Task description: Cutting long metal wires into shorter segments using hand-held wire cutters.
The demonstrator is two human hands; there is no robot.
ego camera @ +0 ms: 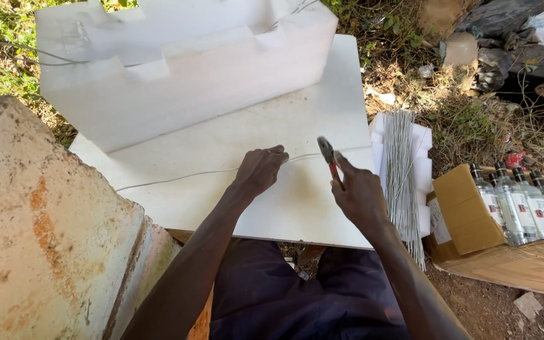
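Gleaming thin silver wire (pixel 184 176) stretches between hands.

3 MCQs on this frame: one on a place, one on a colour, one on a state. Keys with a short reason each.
1. Where does the bundle of cut wires lie?
A. on the foam board's right edge, beside the right hand
B. inside the cardboard box
C. on the rusty drum at left

2. What colour are the handles of the pliers?
A. blue
B. red
C. yellow

3. How is the long wire on the white board?
A. coiled into a ring
B. standing upright in the foam
C. stretched across the board, pinched by the left hand

Answers:
1 A: the grey wires rest on white foam just right of the right hand.
2 B: red shows between the fingers under the metal head.
3 C: it runs from the left edge to the left hand's fingers, with the pliers' head by it.
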